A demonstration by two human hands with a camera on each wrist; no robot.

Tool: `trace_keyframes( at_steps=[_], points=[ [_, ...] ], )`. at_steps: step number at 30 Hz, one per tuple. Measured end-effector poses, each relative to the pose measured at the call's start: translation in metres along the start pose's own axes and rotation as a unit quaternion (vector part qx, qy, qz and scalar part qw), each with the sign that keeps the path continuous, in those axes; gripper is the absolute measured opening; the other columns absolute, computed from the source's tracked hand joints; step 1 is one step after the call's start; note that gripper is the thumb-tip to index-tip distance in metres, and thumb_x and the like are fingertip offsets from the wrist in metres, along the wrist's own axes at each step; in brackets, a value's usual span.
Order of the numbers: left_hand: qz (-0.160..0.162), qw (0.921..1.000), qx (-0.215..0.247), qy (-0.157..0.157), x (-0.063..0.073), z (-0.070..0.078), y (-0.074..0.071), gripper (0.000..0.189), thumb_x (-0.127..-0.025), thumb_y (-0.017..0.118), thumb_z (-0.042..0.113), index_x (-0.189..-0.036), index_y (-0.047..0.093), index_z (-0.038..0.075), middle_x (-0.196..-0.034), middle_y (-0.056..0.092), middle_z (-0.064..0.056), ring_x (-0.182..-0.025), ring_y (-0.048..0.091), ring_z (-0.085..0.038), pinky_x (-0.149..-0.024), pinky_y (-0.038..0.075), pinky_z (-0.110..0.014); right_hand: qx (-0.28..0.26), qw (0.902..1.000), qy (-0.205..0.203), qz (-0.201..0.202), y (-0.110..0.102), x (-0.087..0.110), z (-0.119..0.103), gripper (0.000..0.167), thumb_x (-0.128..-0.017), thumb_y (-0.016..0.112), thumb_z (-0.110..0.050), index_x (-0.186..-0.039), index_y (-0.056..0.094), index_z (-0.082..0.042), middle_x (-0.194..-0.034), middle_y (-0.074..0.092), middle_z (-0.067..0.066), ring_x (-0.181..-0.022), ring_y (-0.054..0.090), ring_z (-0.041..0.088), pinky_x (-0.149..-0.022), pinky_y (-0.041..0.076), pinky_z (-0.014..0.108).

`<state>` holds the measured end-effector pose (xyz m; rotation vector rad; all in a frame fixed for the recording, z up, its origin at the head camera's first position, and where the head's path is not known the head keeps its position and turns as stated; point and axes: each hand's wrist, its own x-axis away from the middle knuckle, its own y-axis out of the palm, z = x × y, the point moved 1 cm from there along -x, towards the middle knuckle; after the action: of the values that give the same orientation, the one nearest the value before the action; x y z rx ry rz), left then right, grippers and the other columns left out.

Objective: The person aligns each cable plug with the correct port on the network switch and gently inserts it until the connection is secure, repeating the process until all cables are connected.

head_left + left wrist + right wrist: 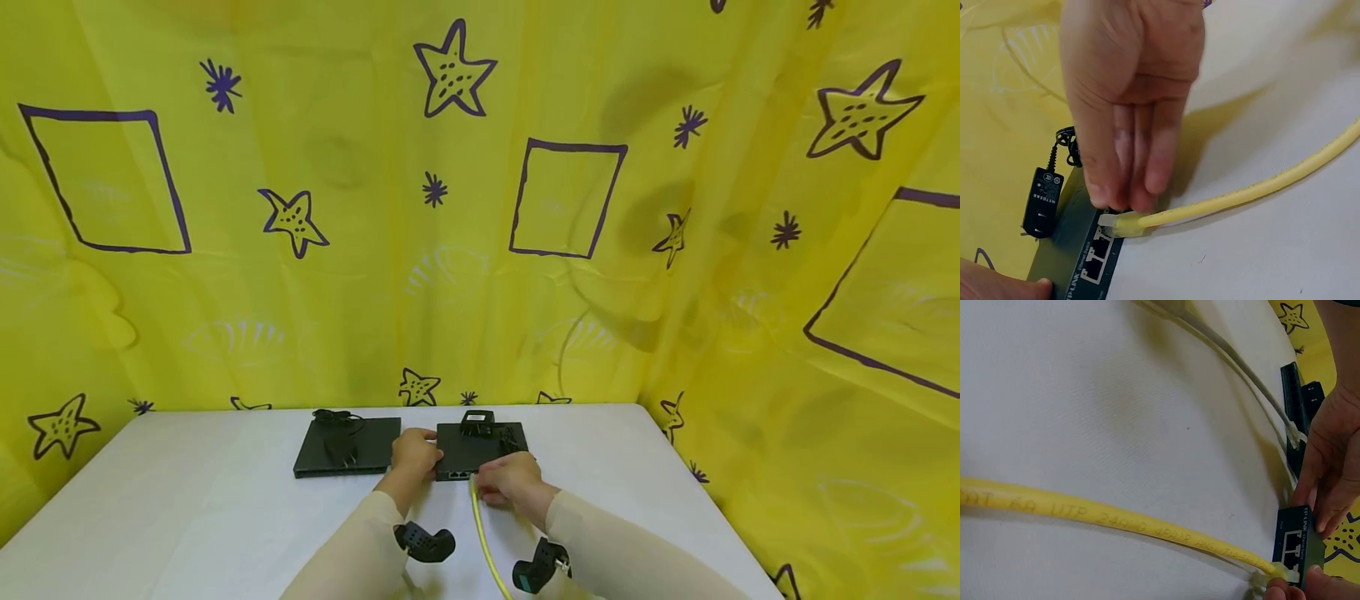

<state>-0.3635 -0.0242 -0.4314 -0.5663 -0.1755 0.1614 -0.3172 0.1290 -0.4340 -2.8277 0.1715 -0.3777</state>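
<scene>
A black TP-LINK Ethernet switch lies on the white table, its row of ports facing the near side. My left hand holds the switch's left end; in the right wrist view that hand has its fingers against the end. At the port side, my right hand pinches the clear plug of a yellow network cable. The left wrist view shows the plug at a port, with the right hand's fingertips against it; how deep it sits cannot be told.
A second black flat box with a coiled black cord lies to the left. A grey cable runs to it. On the switch stands a black NETGEAR power adapter. A yellow curtain hangs behind the table.
</scene>
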Motion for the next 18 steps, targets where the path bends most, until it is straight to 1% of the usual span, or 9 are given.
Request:
trace_keyframes(
  at_steps=[4, 6, 8, 10, 12, 14, 16, 18],
  points=[
    [-0.007, 0.9995, 0.008, 0.029, -0.001, 0.003, -0.007, 0.032, -0.082, 0.068, -0.008, -0.113, 0.070, -0.004, -0.098, 0.070, -0.018, -0.066, 0.063, -0.017, -0.051, 0.056, -0.026, 0.002, 0.9997, -0.018, -0.015, -0.007, -0.001, -0.014, 0.016, -0.083, 0.075, 0.001, -0.097, 0.072, 0.008, -0.081, 0.074, 0.014, -0.065, 0.068, 0.015, -0.066, 0.061, 0.030],
    [-0.017, 0.9988, 0.015, 0.044, -0.002, 0.006, -0.011, 0.031, -0.081, 0.066, -0.009, -0.112, 0.070, -0.005, -0.095, 0.069, -0.019, -0.066, 0.063, -0.017, -0.053, 0.057, -0.027, 0.003, 0.9992, -0.035, -0.019, -0.012, -0.002, -0.024, 0.018, -0.084, 0.075, -0.001, -0.098, 0.072, 0.009, -0.081, 0.074, 0.014, -0.066, 0.069, 0.015, -0.068, 0.062, 0.032],
    [-0.029, 0.9976, 0.014, 0.061, -0.004, 0.010, -0.016, 0.032, -0.081, 0.065, -0.009, -0.112, 0.070, -0.005, -0.095, 0.069, -0.019, -0.070, 0.064, -0.019, -0.054, 0.058, -0.028, 0.014, 0.9975, -0.066, -0.020, -0.019, -0.005, -0.035, 0.019, -0.085, 0.074, -0.002, -0.099, 0.072, 0.009, -0.084, 0.074, 0.015, -0.069, 0.070, 0.017, -0.069, 0.062, 0.034],
    [-0.041, 0.9962, 0.004, 0.077, -0.006, 0.013, -0.022, 0.032, -0.082, 0.066, -0.008, -0.113, 0.070, -0.004, -0.094, 0.069, -0.018, -0.076, 0.066, -0.022, -0.057, 0.060, -0.030, 0.054, 0.9922, -0.112, -0.012, -0.027, -0.008, -0.046, 0.019, -0.086, 0.074, -0.006, -0.100, 0.073, 0.007, -0.086, 0.074, 0.014, -0.071, 0.070, 0.018, -0.069, 0.062, 0.034],
    [-0.052, 0.9932, -0.017, 0.103, -0.005, 0.018, -0.028, 0.030, -0.084, 0.067, -0.004, -0.114, 0.070, -0.003, -0.095, 0.071, -0.017, -0.079, 0.068, -0.024, -0.057, 0.060, -0.030, 0.110, 0.9795, -0.169, 0.000, -0.035, -0.012, -0.055, 0.020, -0.088, 0.073, -0.011, -0.101, 0.074, 0.004, -0.092, 0.074, 0.013, -0.078, 0.070, 0.020, -0.070, 0.061, 0.034],
    [-0.060, 0.9881, -0.052, 0.132, -0.004, 0.022, -0.036, 0.028, -0.086, 0.070, 0.001, -0.114, 0.071, -0.001, -0.095, 0.073, -0.015, -0.077, 0.068, -0.024, -0.057, 0.058, -0.030, 0.164, 0.9618, -0.219, 0.015, -0.041, -0.017, -0.063, 0.020, -0.089, 0.073, -0.016, -0.102, 0.075, -0.001, -0.095, 0.074, 0.010, -0.083, 0.069, 0.020, -0.072, 0.060, 0.035],
    [-0.064, 0.9804, -0.095, 0.161, -0.002, 0.026, -0.044, 0.027, -0.088, 0.071, 0.009, -0.114, 0.071, 0.002, -0.097, 0.074, -0.013, -0.076, 0.068, -0.023, -0.059, 0.057, -0.030, 0.208, 0.9433, -0.258, 0.017, -0.045, -0.021, -0.068, 0.022, -0.090, 0.073, -0.020, -0.105, 0.075, -0.004, -0.099, 0.074, 0.007, -0.089, 0.068, 0.021, -0.075, 0.059, 0.036],
    [-0.065, 0.9690, -0.144, 0.190, -0.001, 0.030, -0.050, 0.028, -0.089, 0.072, 0.016, -0.114, 0.072, 0.004, -0.098, 0.074, -0.011, -0.079, 0.068, -0.023, -0.062, 0.056, -0.032, 0.248, 0.9250, -0.288, -0.001, -0.048, -0.023, -0.070, 0.026, -0.091, 0.071, -0.024, -0.111, 0.074, -0.006, -0.106, 0.073, 0.006, -0.097, 0.067, 0.023, -0.081, 0.058, 0.039]
  ],
)
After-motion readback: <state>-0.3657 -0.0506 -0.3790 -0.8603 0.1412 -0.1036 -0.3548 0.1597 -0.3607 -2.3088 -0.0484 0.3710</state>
